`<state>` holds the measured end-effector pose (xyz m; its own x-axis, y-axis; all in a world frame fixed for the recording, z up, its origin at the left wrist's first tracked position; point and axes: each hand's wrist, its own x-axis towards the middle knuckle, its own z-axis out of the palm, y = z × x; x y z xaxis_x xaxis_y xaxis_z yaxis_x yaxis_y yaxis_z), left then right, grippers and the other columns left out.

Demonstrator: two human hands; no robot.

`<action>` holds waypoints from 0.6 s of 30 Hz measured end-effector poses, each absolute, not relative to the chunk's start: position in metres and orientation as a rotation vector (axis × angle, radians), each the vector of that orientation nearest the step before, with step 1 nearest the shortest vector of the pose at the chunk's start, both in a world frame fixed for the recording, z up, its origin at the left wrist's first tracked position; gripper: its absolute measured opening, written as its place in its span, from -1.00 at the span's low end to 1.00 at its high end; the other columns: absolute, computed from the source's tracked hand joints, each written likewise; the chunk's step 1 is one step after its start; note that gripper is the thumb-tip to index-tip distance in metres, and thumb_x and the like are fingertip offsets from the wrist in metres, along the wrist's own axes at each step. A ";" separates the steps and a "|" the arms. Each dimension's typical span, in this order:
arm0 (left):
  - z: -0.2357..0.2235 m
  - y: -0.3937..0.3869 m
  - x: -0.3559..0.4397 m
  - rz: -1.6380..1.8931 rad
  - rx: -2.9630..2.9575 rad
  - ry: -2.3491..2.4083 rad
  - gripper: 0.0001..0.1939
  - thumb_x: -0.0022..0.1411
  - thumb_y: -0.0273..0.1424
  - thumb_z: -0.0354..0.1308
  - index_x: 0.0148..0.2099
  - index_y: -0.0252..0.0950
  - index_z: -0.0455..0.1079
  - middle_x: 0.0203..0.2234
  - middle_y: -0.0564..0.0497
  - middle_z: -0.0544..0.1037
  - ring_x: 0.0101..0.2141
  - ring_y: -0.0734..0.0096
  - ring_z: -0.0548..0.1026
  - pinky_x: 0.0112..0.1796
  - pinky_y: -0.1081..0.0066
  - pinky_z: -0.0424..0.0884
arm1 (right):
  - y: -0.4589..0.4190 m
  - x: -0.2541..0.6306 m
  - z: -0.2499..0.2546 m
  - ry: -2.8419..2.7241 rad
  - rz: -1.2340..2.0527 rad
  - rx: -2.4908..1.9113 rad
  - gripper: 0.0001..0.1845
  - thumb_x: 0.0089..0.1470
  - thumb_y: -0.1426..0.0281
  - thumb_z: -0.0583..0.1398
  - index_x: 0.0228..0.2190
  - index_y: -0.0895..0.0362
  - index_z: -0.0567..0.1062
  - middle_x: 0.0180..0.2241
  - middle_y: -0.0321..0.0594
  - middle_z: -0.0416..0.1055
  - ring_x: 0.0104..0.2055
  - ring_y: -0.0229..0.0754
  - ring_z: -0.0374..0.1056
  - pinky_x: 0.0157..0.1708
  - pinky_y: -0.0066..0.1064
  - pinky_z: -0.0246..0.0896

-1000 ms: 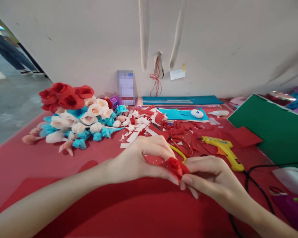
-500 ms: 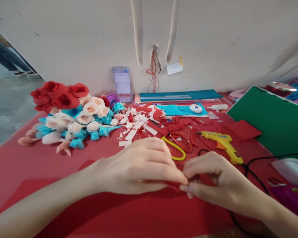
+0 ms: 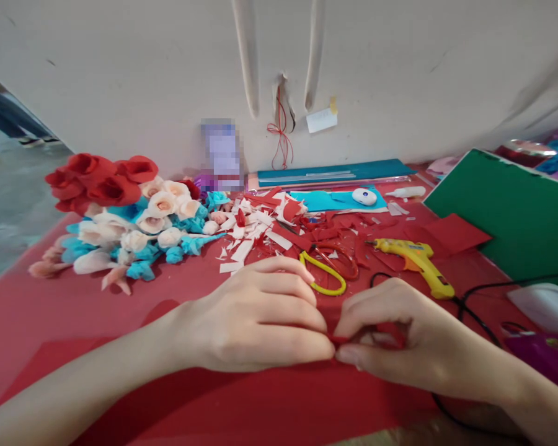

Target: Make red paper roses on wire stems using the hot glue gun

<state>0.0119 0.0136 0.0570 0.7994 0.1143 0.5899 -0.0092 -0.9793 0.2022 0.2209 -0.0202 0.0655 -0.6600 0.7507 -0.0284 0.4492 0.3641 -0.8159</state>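
Note:
My left hand (image 3: 260,319) and my right hand (image 3: 393,337) meet at the front middle of the red table cover (image 3: 74,310). Both have their fingers curled and pinched on a small red paper piece (image 3: 388,331); only slivers of red show between the fingertips. Just beyond my hands lie scissors with a yellow and a red handle (image 3: 328,275). A yellow glue gun (image 3: 416,260) lies to the right of them, its black cord (image 3: 474,310) running past my right wrist.
A heap of red, cream and blue paper roses (image 3: 121,217) sits at the left. Red and white paper scraps (image 3: 265,226) litter the middle. A green sheet (image 3: 506,217) leans at the right, with a purple object (image 3: 544,356) and a white one (image 3: 546,306) in front of it. A wall stands behind.
The rolled red flower, in plain view a second ago, is now hidden inside my closed fingers. Both hands have drawn together and lower; the view has tilted down slightly.

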 end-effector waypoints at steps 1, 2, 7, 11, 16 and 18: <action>0.057 0.014 0.012 0.937 2.799 0.080 -0.90 0.15 -0.55 0.07 -0.29 -0.36 0.41 -0.41 0.03 0.58 -0.35 0.49 0.44 -0.09 0.35 0.31 | -0.020 0.222 0.066 -2.305 1.176 -1.033 -0.86 0.00 0.40 0.15 -0.50 0.18 0.48 -0.62 -0.35 0.31 -0.58 -0.42 0.16 -0.60 -0.60 0.04; 0.057 0.014 0.012 0.938 2.807 0.081 -0.89 0.16 -0.55 0.06 -0.29 -0.36 0.41 -0.41 0.03 0.58 -0.35 0.49 0.44 -0.09 0.35 0.31 | -0.019 0.223 0.066 -2.330 1.148 -1.013 -0.87 0.01 0.41 0.14 -0.48 0.17 0.48 -0.59 -0.34 0.33 -0.56 -0.41 0.19 -0.58 -0.60 0.07; 0.056 0.015 0.012 0.955 2.812 0.096 -0.89 0.17 -0.56 0.05 -0.30 -0.35 0.41 -0.42 0.04 0.58 -0.36 0.50 0.46 -0.08 0.34 0.30 | -0.019 0.225 0.065 -2.359 1.004 -0.961 -0.85 0.03 0.41 0.12 -0.41 0.17 0.49 -0.49 -0.26 0.41 -0.47 -0.35 0.28 -0.54 -0.57 0.11; 0.055 0.015 0.013 0.973 2.811 0.097 -0.91 0.16 -0.55 0.07 -0.31 -0.36 0.41 -0.43 0.04 0.58 -0.37 0.51 0.46 -0.09 0.35 0.30 | -0.019 0.222 0.063 -2.353 1.063 -0.979 -0.86 0.02 0.42 0.12 -0.49 0.18 0.46 -0.58 -0.31 0.34 -0.54 -0.40 0.22 -0.55 -0.58 0.08; 0.055 0.016 0.014 0.992 2.814 0.104 -0.88 0.18 -0.54 0.04 -0.31 -0.35 0.41 -0.44 0.03 0.58 -0.38 0.50 0.46 -0.09 0.34 0.29 | -0.018 0.219 0.062 -2.363 1.043 -0.966 -0.84 0.01 0.49 0.09 -0.55 0.19 0.42 -0.63 -0.34 0.26 -0.58 -0.42 0.15 -0.59 -0.57 0.01; 0.055 0.016 0.014 0.995 2.824 0.105 -0.87 0.18 -0.54 0.03 -0.32 -0.35 0.41 -0.44 0.03 0.58 -0.38 0.50 0.47 -0.09 0.34 0.29 | -0.019 0.219 0.062 -2.373 1.035 -0.968 -0.83 0.01 0.49 0.09 -0.56 0.19 0.41 -0.64 -0.34 0.24 -0.59 -0.42 0.13 -0.60 -0.57 0.00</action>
<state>0.0144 0.0161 0.0547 0.7782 0.1143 0.6176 0.0176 -0.9869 0.1605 0.2189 -0.0190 0.0616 -0.6926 0.7186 0.0634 0.4423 0.4925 -0.7496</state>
